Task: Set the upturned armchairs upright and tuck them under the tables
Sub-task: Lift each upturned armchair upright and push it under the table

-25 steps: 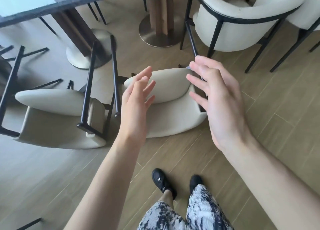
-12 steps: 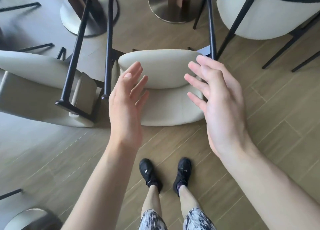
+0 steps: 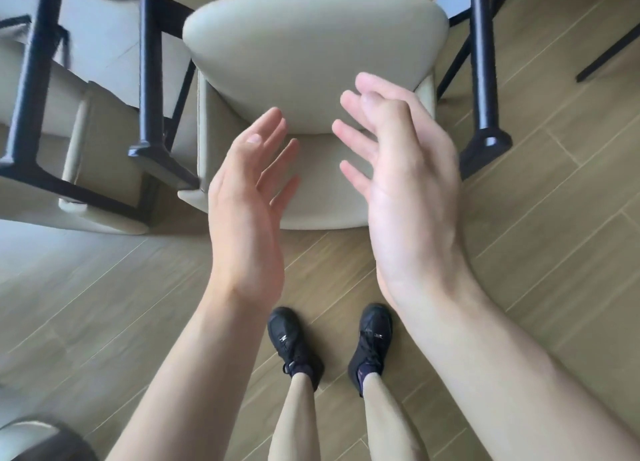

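Reaching down with both hands spread over an upturned armchair (image 3: 311, 62) on the wooden floor (image 3: 554, 252).

Lying overturned straight ahead of the person's black shoes (image 3: 291, 342), the cream armchair showed its padded underside, with its black legs (image 3: 483, 62) sticking up on either side. The left hand (image 3: 249, 200) hung above the near left part of the chair with fingers straight and loosely spread, palm turned inward, holding nothing. The right hand (image 3: 405, 190) hovered opposite it over the near right part, fingers lightly bent and parted, likewise holding nothing; whether either hand touched the upholstery could not be told. Just to the left lay a second upturned armchair (image 3: 97, 155), cream with a black frame, close beside the first. A rounded metal base (image 3: 31, 440) showed at the bottom left corner.
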Motion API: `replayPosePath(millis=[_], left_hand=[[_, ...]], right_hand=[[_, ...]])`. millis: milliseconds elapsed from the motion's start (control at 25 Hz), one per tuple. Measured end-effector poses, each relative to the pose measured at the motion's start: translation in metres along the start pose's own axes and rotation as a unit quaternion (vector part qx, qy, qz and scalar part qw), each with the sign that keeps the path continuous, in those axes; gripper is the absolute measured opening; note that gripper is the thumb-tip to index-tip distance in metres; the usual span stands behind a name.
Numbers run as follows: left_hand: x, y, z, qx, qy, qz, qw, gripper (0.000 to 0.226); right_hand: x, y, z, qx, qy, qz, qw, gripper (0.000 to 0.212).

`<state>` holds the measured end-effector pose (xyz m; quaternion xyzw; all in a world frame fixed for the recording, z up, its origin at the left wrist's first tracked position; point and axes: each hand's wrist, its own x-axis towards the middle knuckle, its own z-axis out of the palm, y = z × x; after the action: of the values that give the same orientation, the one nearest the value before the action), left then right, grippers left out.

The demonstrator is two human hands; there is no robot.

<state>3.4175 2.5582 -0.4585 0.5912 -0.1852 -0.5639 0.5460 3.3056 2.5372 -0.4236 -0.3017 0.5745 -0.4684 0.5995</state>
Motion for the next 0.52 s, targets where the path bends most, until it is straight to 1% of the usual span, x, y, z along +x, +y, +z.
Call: replayPosePath(millis=[160, 320, 440, 520], left_hand=[[0.032, -0.076, -0.025, -0.025, 0.004, -0.024, 0.999, 0.038], [0.065, -0.157, -0.051, -0.054, 0.014, -0.063, 0.996, 0.036], [0.095, -0.227, -0.077, -0.076, 0.035, -0.09, 0.992, 0.035], [0.116, -0.268, -0.094, -0.096, 0.045, -0.107, 0.989, 0.035]], right_hand=[[0.027, 0.093, -0.011, 0.002, 0.005, 0.024, 1.0, 0.041], [0.056, 0.187, -0.031, -0.003, 0.04, 0.046, 0.998, 0.031], [0.083, 0.267, -0.047, 0.016, 0.061, 0.083, 0.995, 0.02], [0.103, 0.315, -0.056, 0.032, 0.074, 0.11, 0.991, 0.017]])
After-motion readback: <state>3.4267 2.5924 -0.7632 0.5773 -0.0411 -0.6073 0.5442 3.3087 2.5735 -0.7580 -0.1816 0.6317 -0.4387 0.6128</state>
